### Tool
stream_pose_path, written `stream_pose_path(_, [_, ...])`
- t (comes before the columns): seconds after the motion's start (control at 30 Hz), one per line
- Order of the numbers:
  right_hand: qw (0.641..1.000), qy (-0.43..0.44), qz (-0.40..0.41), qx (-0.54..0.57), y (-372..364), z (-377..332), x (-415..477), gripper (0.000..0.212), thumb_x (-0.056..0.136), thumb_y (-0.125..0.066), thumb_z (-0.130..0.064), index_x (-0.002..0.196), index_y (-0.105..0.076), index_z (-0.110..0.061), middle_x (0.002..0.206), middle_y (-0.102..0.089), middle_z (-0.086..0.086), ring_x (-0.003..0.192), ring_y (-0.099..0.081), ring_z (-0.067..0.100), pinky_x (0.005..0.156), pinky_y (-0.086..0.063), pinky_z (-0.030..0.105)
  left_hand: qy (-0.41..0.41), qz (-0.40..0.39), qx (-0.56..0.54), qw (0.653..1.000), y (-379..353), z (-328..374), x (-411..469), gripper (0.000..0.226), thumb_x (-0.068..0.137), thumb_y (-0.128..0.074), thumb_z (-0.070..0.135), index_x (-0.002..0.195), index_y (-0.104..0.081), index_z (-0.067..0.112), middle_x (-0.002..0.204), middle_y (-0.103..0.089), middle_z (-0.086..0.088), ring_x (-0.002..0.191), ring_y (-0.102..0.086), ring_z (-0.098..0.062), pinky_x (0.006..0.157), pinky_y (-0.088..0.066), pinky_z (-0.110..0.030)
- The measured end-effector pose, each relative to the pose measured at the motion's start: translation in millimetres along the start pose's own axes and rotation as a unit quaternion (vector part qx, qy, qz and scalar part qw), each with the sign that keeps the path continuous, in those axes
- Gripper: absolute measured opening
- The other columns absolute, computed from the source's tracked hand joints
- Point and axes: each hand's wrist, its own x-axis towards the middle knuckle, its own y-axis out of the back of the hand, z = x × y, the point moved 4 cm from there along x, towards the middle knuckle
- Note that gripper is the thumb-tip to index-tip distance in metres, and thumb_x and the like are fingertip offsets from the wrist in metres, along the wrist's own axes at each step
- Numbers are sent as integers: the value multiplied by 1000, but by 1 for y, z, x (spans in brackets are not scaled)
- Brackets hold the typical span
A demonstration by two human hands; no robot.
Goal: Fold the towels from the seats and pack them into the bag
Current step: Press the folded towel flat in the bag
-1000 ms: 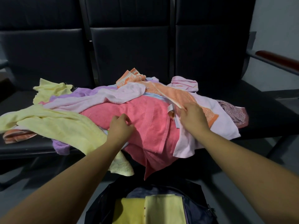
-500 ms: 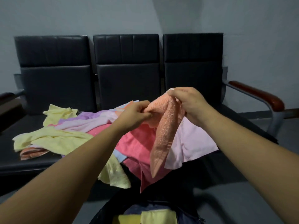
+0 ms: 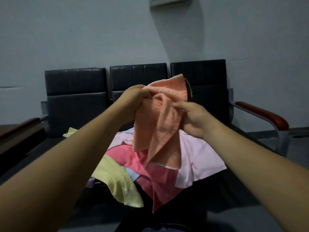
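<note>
Holds up an orange towel (image 3: 160, 131) in front of the middle seat, above the pile and clear of it. Left hand (image 3: 138, 97) clenched on the top left corner, with fingertips buried in the bunched cloth and not visible. Right hand (image 3: 192, 119) a little lower, at the right side of the towel, with thumb and curled fingers closed on a fold; cannot tell how far these fingers reach behind the cloth.

Hides the middle of the pile behind the hanging towel. Hides the left part of the pile behind the left forearm, so that only a yellow scrap (image 3: 71, 133) shows far left. Of the bag (image 3: 155, 229), only a dark shape with a bluish strip at the near edge of the view, too dark to make out the opening. White frame (image 3: 167, 0) on the wall cut off at the top.

Lower hem of the orange towel, with its pale border, hanging free over a deep pink towel (image 3: 150, 178). Deep pink towel and yellow towel (image 3: 117, 185) drooping over the near edge of the black seats (image 3: 75, 106). Pale pink towel (image 3: 200, 161) spread to the right, ending at the seat edge. Bare seat to the right of it, up to the brown armrest (image 3: 264, 114). Open air around both hands.
</note>
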Motion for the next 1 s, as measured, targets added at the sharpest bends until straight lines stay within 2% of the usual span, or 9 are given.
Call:
stream_pose_path(0.13, [994, -18, -109, -6, -7, -34, -14, 30, 96, -53, -16, 79, -77, -12, 67, -66, 2, 62, -65, 13, 66, -57, 26, 61, -174, -95, 978, 0, 15, -25, 29, 87, -66, 22, 108, -60, 2, 85, -66, -7, 71, -64, -17, 66, -56, -28])
stream_pose_path(0.23, [970, -58, -210, -106, -18, -38, -28, 21, 83, -66, -23, 96, -77, -11, 90, -69, 8, 82, -67, 19, 87, -55, 35, 55, -199, -95, 974, -5, 23, -37, 39, 87, -58, 40, 108, -64, 8, 88, -72, -6, 78, -71, -19, 72, -60, -31])
stream_pose_path(0.37, [956, -97, -233, -151, -18, -24, -27, 35, 91, -62, -17, 122, -64, -2, 111, -68, 14, 101, -67, 25, 98, -54, 41, 35, -170, -67, 983, -6, 11, -41, 35, 88, -64, 22, 119, -64, 6, 95, -72, -10, 84, -71, -22, 74, -61, -33])
stream_pose_path(0.5, [944, -100, -146, -278, 12, 8, -23, 38, 81, -78, -29, 107, -73, -2, 97, -68, 13, 86, -64, 25, 84, -53, 39, 23, -39, -111, 993, 16, -3, -36, 26, 93, -53, -6, 113, -63, 7, 88, -66, -11, 73, -66, -19, 66, -59, -30])
stream_pose_path(0.6, [941, -39, -56, -331, 31, 29, -24, 11, 95, -68, -19, 98, -78, -16, 82, -72, 5, 75, -65, 18, 73, -57, 35, 57, -29, -15, 998, 23, -25, -41, 31, 92, -45, -14, 104, -63, 9, 87, -61, -14, 65, -61, -18, 54, -53, -25])
stream_pose_path(0.7, [973, -14, 6, -229, 37, 43, -24, 14, 99, -62, -14, 103, -76, -18, 87, -76, 2, 81, -68, 19, 74, -57, 34, 88, -63, 27, 994, 25, -45, -49, 34, 96, -53, -4, 115, -70, 18, 104, -70, -14, 82, -71, -23, 65, -58, -28])
stream_pose_path(0.83, [977, -48, -69, -196, 19, 50, -31, 14, 96, -65, -17, 103, -73, -6, 89, -75, 4, 80, -71, 16, 74, -59, 26, 125, 11, 18, 992, 32, -53, -55, 19, 98, -63, 32, 106, -68, 16, 92, -70, -8, 79, -69, -19, 71, -58, -30])
stream_pose_path(0.9, [951, -99, -122, -266, 19, 55, -35, 22, 92, -71, -18, 107, -73, -2, 93, -76, 0, 87, -71, 16, 82, -59, 26, 126, 53, 8, 991, 41, -59, -51, 27, 95, -64, 41, 100, -67, 14, 92, -69, -6, 82, -67, -19, 74, -56, -31])
stream_pose_path(1.0, [839, -165, -147, -498, 37, 65, -40, 28, 84, -81, -26, 101, -75, -5, 91, -74, 2, 81, -69, 12, 76, -58, 26, 121, 145, -30, 982, 60, -70, -44, 35, 94, -67, 41, 108, -69, 9, 94, -70, -7, 85, -67, -19, 77, -54, -32])
